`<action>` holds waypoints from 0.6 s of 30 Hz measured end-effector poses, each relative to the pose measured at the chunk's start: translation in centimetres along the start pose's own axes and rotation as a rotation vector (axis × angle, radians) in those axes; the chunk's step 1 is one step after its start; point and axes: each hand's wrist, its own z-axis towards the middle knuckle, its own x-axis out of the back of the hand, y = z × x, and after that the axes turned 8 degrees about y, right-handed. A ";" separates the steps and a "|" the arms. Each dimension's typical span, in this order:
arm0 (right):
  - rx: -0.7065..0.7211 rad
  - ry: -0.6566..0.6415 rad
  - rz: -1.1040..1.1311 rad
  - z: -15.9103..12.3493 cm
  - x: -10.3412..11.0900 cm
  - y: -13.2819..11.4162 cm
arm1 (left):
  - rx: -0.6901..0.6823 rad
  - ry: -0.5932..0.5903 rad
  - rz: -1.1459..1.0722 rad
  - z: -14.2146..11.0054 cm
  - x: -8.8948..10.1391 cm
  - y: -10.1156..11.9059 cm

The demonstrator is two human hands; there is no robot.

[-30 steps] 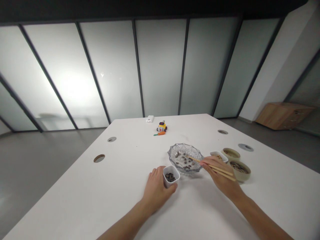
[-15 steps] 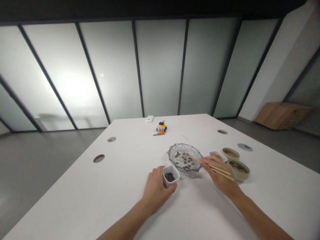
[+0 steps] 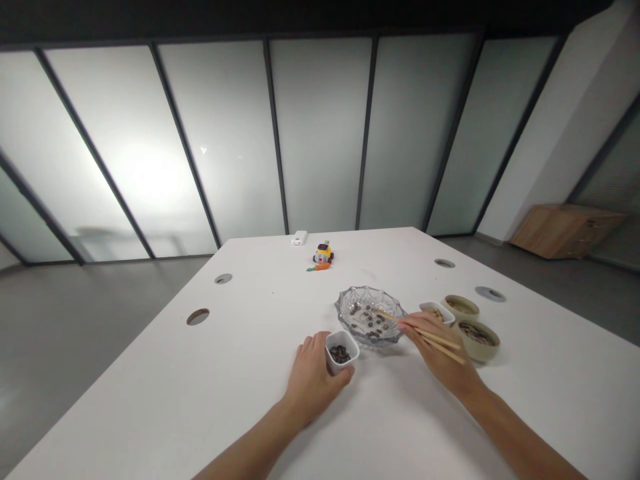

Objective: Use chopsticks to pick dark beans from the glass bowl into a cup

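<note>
My left hand (image 3: 316, 375) is wrapped round a small white square cup (image 3: 353, 364) at the front of a glass bowl. Dark beans (image 3: 340, 354) lie in the bottom of the cup. My right hand (image 3: 443, 350) grips a pair of wooden chopsticks (image 3: 440, 341), their tips reaching down into the scalloped glass bowl (image 3: 345, 319). Several dark beans (image 3: 375, 321) are scattered over the bowl's floor. Whether the tips pinch a bean is too small to tell.
Right of the bowl stand a white dish (image 3: 447, 313) with pale pieces and two beige bowls (image 3: 485, 347), the nearer with dark striped pieces. Further back are a yellow toy car (image 3: 324, 253), an orange toy carrot (image 3: 320, 267) and a white box-like device (image 3: 299, 238). Round holes (image 3: 198, 317) pierce the white table (image 3: 240, 373).
The rear ends of the chopsticks in my right hand have shifted slightly. My left hand and the cup stay where they were.
</note>
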 end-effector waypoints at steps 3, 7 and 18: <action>-0.027 -0.030 0.011 -0.1 -0.1 0.1 | 0.006 -0.001 0.007 0.0 0.0 0.1; -0.052 -0.028 0.016 0.0 -0.1 -0.1 | -0.002 0.002 -0.002 0.0 -0.1 -0.1; -0.066 -0.032 0.037 0.1 -0.2 -0.6 | 0.001 -0.002 0.000 0.0 -0.2 -0.2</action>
